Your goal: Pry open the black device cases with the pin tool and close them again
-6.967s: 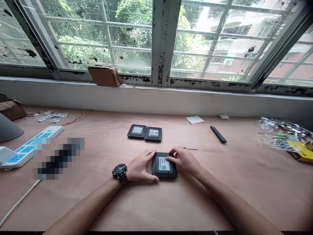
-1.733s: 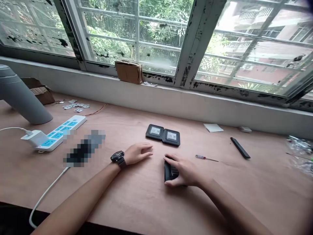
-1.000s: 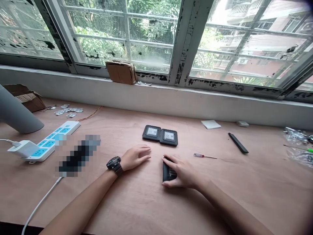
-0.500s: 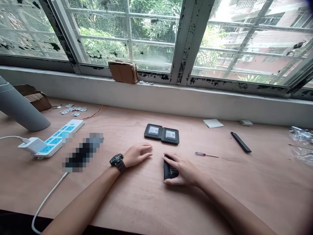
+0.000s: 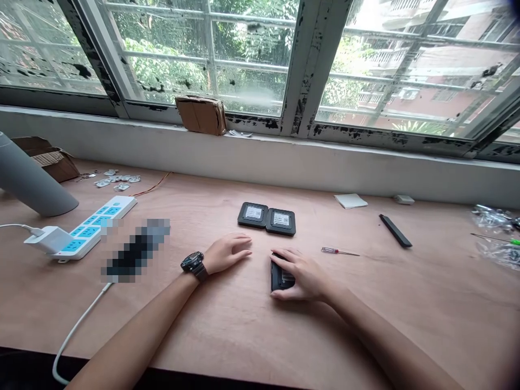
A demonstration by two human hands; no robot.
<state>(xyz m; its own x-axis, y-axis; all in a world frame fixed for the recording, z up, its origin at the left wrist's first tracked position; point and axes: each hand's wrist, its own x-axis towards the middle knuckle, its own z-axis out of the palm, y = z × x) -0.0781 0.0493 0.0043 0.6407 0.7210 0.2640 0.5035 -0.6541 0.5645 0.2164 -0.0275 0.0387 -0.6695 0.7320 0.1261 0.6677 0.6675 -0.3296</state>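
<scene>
My right hand grips a flat black square case by its opposite edges, thumb at the near side and fingers at the far side. The hand covers much of its top, where part of a pale label shows. My left hand, with a black watch on the wrist, lies on the table left of the case, fingers stretched out and holding nothing. Just beyond the hands, two similar black square cases with white labels, one on the left and one on the right, lie flat side by side.
A small screwdriver and a black bar lie to the right, with plastic bags farther over. A white power strip, a blurred-out dark object and a grey cylinder occupy the left side.
The camera view has shifted slightly, bringing a green-handled tool into sight at the right edge. Both hands and the gripped case stay nearly where they were.
</scene>
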